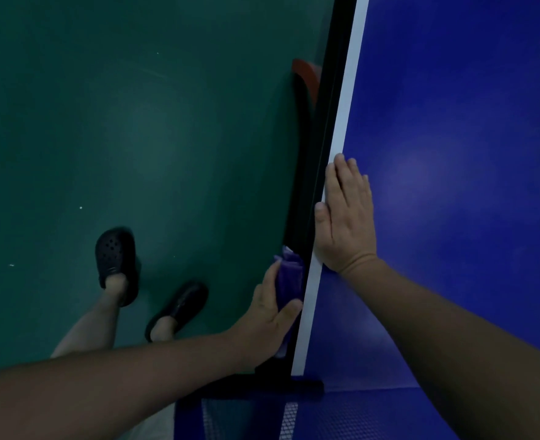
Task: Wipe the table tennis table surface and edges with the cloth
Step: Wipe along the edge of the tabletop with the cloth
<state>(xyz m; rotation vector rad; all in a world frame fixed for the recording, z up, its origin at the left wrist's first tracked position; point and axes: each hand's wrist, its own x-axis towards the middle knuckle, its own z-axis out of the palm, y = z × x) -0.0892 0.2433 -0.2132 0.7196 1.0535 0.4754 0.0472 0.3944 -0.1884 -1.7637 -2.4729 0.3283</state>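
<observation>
The left hand [270, 315] presses a purple cloth [289, 274] against the dark side edge [322, 147] of the table [469, 122], thumb curled over it, while the right hand [346, 217] lies flat and open on the white line [346, 100], holding nothing. The cloth looks soft, light and bunched, best kept wadded under palm and thumb. Most of it is hidden by hand and edge; dim light blurs the net [289, 420] and an orange object [307, 74] under the table.

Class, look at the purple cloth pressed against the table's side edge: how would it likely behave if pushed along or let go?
The cloth is bunched and folded under the left hand, so it is probably soft and floppy. It looks light, so it would likely drop to the floor if released. Pressed against the table edge, it should slide along.
</observation>
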